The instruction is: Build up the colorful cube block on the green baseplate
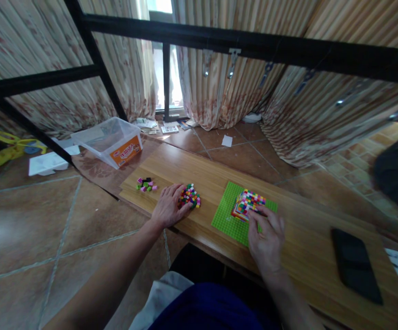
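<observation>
My left hand lies on the wooden table against a pile of small multicoloured bricks. Its thumb is apart from the fingers, which curve round the pile's left side. On a green baseplate stands a block built of many small coloured bricks, its top a mixed pattern. My right hand is at the block's near right corner with thumb and fingertips pinched together. Whatever sits between those fingertips is too small or hidden to make out.
A smaller group of pink, green and black bricks lies left on the table. Beyond it stands a clear plastic box with an orange label. A black phone lies at the right. Black metal bars cross above the far side.
</observation>
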Available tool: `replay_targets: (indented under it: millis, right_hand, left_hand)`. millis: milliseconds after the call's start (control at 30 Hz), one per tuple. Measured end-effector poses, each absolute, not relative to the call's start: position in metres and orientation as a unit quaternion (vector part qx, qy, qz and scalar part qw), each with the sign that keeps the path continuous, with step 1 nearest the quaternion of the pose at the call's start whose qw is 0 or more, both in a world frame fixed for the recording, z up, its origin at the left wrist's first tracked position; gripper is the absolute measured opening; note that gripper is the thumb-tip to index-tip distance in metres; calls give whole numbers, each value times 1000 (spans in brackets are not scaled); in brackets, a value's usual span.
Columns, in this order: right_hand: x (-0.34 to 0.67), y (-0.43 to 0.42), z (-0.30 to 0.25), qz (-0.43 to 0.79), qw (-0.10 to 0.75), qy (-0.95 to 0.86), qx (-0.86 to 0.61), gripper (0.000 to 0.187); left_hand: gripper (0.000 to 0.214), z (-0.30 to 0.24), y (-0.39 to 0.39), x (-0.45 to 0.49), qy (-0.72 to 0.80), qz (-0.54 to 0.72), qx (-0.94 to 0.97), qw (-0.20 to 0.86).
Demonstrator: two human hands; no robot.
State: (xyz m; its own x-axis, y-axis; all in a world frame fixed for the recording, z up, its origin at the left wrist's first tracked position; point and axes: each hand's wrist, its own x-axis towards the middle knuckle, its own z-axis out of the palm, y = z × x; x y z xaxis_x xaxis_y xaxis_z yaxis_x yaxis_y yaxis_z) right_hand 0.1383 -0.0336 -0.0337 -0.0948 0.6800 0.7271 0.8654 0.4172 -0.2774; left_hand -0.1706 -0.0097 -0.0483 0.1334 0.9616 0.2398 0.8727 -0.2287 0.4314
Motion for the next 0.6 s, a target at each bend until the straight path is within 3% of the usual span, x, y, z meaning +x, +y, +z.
replay_targets:
  millis: [267,400,600]
  right_hand:
    - [143,-36,-29,-101,416,-732,-529,16]
    - [147,-44,-19,-100,460,-707,-528,22]
    - [126,-68,-15,-13,488,-714,-502,19]
  left_hand:
    - [59,-50,-10,-172,611,242,749,86]
    - [59,-49,-10,-172,609,249,748,90]
    - [59,-50,-11,-172,610,251,746,98]
